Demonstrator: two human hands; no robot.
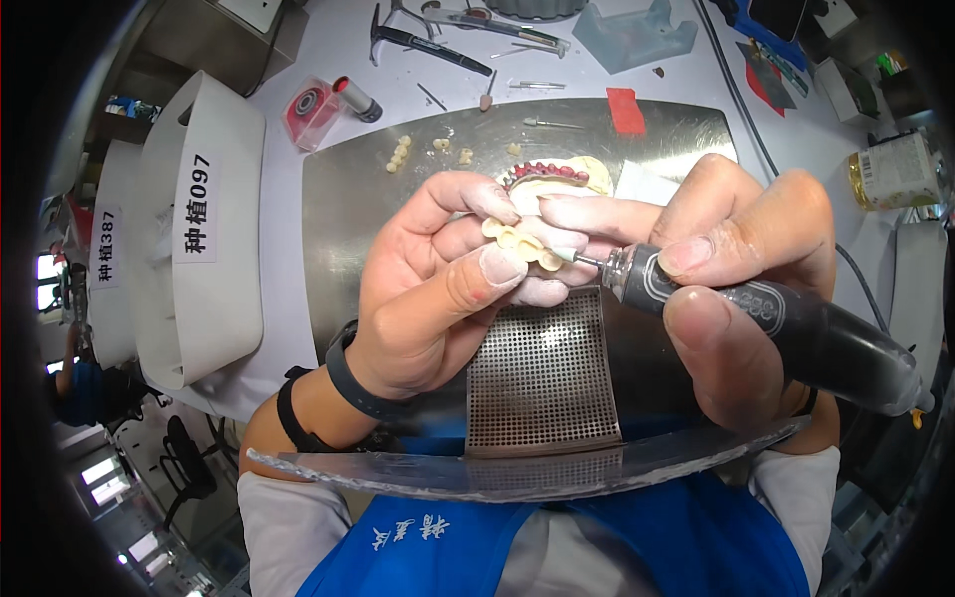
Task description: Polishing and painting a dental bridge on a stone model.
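My left hand (428, 269) pinches a cream-coloured dental bridge (519, 245) between thumb and fingers. In my right hand (741, 264) lies a dark rotary handpiece (796, 333), gripped like a pen. Its slim metal shank ends in a pale bur (565, 254) that meets or nearly touches the right end of the bridge. Just behind my fingers, a cream dental model (587, 174) with dark red teeth stands on the metal plate, partly hidden by my hands. Below my hands is a perforated metal grille (542, 378).
The metal work plate (333, 229) carries loose tooth pieces (399, 154) and a red square (626, 110). A hammer (428, 48), a clear red box (312, 111) and a bluish holder (637, 35) lie beyond. White bins (224, 289) stand left; a transparent shield (398, 476) crosses in front of me.
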